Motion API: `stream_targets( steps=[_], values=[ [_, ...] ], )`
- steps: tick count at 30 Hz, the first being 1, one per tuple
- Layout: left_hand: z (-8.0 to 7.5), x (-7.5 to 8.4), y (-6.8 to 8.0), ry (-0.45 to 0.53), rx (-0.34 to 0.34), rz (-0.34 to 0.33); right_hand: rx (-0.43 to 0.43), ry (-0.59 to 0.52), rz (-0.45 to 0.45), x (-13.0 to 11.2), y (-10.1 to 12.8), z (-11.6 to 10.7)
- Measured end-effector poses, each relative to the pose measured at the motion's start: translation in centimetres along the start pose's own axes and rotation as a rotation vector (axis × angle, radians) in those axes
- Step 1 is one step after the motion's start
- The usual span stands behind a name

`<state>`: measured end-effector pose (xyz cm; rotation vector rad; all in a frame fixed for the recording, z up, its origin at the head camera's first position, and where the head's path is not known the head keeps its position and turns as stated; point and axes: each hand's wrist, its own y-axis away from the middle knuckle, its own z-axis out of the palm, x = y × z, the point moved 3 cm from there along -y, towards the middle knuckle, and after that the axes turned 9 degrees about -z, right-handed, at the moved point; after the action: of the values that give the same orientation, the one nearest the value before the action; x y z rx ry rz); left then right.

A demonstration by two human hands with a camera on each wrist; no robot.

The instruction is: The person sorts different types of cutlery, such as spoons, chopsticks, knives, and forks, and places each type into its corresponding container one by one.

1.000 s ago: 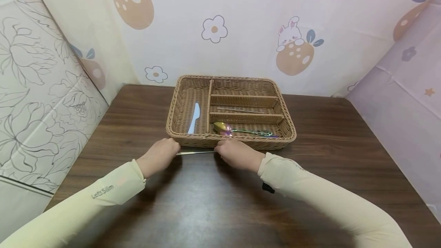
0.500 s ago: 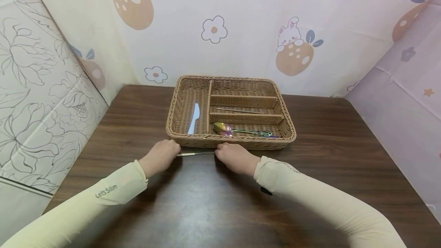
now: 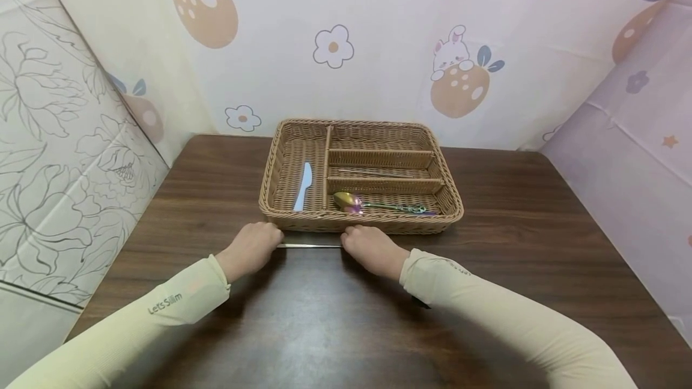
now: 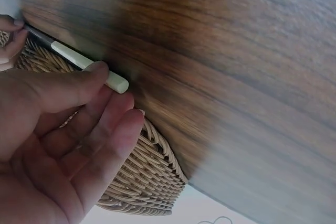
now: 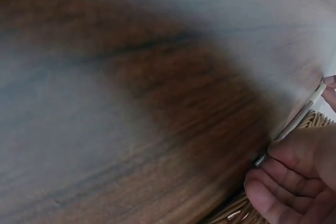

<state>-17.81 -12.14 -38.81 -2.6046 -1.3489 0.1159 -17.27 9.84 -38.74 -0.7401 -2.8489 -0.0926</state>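
Note:
My left hand and right hand hold opposite ends of a slim utensil just in front of a wicker basket. In the left wrist view, left thumb and fingers pinch its cream handle near the butt. The right wrist view has the right thumb and fingers pinching the metal end; they cover most of it, so its kind is unclear. Inside the basket lie a pale blue knife at left and a gold-purple spoon with a green handle in the front right compartment.
Another thin metal piece lies in the basket's middle right compartment. The dark wooden table extends in front and to both sides. A patterned curtain hangs right behind the basket.
The utensil has turned slightly between the hands and lies more level, its metal end a little nearer the front. The right hand has shifted slightly right; the left has barely moved.

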Motion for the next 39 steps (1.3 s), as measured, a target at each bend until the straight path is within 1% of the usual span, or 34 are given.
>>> stream_targets(
  steps=[4,8,11,16,20,22,25,28,31,35,39],
  values=[
    [-0.1,0.1,0.0,0.028,-0.01,-0.007,0.024,-0.024,0.024,0.1,0.2,0.2],
    [-0.5,0.3,0.1,0.059,-0.028,-0.022,0.031,-0.134,0.068,0.4,0.6,0.1],
    [-1.0,0.4,0.1,0.06,-0.039,-0.024,0.041,-0.22,0.082,0.6,1.0,-0.2],
    [-1.7,0.6,0.1,0.053,-0.056,-0.014,0.057,-0.329,0.091,1.1,1.8,-1.3],
    [-2.6,0.8,0.1,0.056,-0.064,-0.007,0.084,-0.377,0.087,1.7,2.4,-2.5],
    [-3.2,0.9,0.0,0.059,-0.05,0.006,0.106,-0.391,0.08,2.0,2.7,-3.1],
    [-4.1,1.1,-0.4,0.062,-0.004,0.036,0.127,-0.408,0.081,2.6,3.1,-3.7],
    [-4.9,1.2,-0.8,0.068,0.046,0.057,0.144,-0.424,0.098,3.2,3.5,-4.5],
    [-5.5,1.2,-1.2,0.088,0.075,0.068,0.161,-0.449,0.122,3.8,3.8,-5.3],
    [-6.1,1.2,-2.1,0.129,0.076,0.074,0.183,-0.475,0.146,4.9,4.3,-6.3],
    [-6.8,1.2,-3.4,0.177,0.076,0.086,0.199,-0.488,0.18,6.3,4.7,-7.1]
  ],
)
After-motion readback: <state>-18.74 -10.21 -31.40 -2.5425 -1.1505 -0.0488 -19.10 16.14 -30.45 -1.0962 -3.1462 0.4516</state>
